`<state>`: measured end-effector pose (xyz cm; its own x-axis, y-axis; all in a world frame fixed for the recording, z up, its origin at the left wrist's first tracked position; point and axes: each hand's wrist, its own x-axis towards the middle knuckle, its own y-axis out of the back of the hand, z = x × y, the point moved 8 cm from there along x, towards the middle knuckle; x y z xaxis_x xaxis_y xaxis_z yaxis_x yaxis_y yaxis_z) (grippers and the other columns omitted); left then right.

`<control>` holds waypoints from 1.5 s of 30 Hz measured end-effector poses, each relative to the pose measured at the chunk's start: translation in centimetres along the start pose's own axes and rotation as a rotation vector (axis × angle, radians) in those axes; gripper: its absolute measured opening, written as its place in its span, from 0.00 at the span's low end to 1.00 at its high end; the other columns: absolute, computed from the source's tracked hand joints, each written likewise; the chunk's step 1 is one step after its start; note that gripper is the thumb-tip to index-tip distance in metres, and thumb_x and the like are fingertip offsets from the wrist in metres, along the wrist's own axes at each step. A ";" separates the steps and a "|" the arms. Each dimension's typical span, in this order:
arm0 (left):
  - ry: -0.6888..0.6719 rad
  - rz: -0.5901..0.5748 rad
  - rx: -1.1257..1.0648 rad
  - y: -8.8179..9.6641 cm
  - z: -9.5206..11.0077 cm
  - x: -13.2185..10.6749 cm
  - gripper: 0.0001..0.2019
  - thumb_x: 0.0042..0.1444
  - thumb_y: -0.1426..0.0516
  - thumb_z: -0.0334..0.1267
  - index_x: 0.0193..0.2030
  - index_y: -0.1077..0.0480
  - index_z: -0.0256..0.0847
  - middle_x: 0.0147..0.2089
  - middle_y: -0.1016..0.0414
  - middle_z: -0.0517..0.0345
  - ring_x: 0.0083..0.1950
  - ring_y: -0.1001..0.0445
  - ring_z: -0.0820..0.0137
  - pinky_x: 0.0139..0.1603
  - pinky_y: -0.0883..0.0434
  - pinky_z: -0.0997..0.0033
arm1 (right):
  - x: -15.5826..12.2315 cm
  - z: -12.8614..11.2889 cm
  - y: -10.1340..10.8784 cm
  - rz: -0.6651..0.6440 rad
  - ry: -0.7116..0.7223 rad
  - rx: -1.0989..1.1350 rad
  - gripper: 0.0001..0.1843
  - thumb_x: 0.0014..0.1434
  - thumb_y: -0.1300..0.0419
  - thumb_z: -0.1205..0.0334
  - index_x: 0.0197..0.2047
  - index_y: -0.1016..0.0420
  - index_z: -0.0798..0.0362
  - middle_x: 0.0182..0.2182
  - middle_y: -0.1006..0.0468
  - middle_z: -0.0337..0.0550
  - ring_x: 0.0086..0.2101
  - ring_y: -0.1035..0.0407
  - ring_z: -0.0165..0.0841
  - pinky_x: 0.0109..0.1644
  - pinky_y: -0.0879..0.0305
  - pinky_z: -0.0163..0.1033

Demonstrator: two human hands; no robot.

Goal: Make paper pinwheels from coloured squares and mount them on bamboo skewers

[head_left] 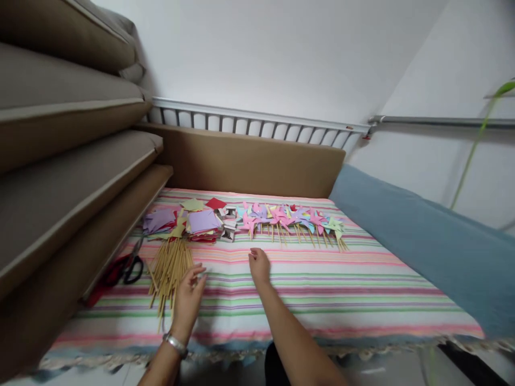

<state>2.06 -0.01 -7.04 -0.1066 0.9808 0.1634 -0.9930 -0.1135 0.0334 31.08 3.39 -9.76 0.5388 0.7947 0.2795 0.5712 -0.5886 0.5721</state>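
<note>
At the near edge of the stick pile I see the left hand [189, 297], fingers loosely spread, gripping nothing, tips just beside the wooden sticks [171, 268]. The right hand [259, 266] lies flat & open on the striped cloth [341, 289], apart from the sticks. Beyond: paper squares [201, 221], then a row of pinwheels [293, 217]. Scissors [126, 268] sit left of the sticks.

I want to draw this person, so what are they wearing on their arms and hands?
Both arms are bare, with no sleeves in view. The left hand has a silvery metal band, like a watch or bracelet, around its wrist. The right hand wears nothing on its wrist. No gloves.
</note>
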 end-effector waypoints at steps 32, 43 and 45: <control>-0.264 -0.076 1.098 -9.3 4.9 16.8 0.29 0.41 0.39 0.50 0.47 0.31 0.30 0.48 0.28 0.35 0.51 0.31 0.51 0.49 0.40 0.63 | -3.5 -3.4 -3.4 -0.550 -0.012 0.398 0.08 0.49 0.45 0.68 0.30 0.24 0.51 0.30 0.20 0.41 0.33 0.26 0.34 0.39 0.34 0.35; -0.171 -0.020 1.030 -8.0 3.6 16.9 0.27 0.46 0.43 0.50 0.49 0.31 0.32 0.50 0.28 0.36 0.51 0.31 0.55 0.51 0.40 0.63 | -4.4 -3.6 -3.2 -0.610 -0.067 0.410 0.08 0.49 0.44 0.67 0.30 0.23 0.51 0.28 0.20 0.40 0.32 0.26 0.32 0.37 0.35 0.34; -0.152 -0.005 0.990 -7.7 3.5 17.0 0.26 0.46 0.42 0.50 0.48 0.30 0.32 0.49 0.28 0.37 0.50 0.31 0.55 0.51 0.39 0.63 | -4.3 -3.6 -3.2 -0.610 -0.073 0.412 0.08 0.49 0.44 0.68 0.30 0.23 0.51 0.28 0.20 0.40 0.31 0.26 0.32 0.36 0.35 0.34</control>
<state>8.09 17.00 -1.07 -0.0264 0.9588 0.2830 -0.4961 -0.2584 0.8289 24.68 2.36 -9.97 0.0829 0.9950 -0.0554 0.9608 -0.0650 0.2695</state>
